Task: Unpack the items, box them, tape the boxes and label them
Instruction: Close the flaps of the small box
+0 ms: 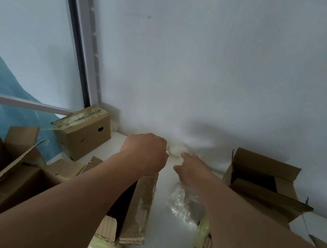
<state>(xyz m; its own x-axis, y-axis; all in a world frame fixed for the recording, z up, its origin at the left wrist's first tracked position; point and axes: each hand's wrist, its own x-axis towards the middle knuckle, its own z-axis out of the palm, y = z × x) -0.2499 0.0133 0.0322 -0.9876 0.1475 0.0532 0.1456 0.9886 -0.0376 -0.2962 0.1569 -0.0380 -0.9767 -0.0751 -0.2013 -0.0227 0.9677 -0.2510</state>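
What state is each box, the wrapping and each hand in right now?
Taped box: closed, sealed with tape, by the window.
Right box: flaps open.
Left box: flaps open.
Middle box: open, under the left forearm.
Plastic wrap: crumpled, lying loose.
Left hand: fingers curled, contents hidden.
Right hand: reaching toward a whitish item, grip unclear.

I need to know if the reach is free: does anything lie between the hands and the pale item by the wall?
Nothing visible does. The left hand and right hand flank the pale item against the wall, only bare white table between.
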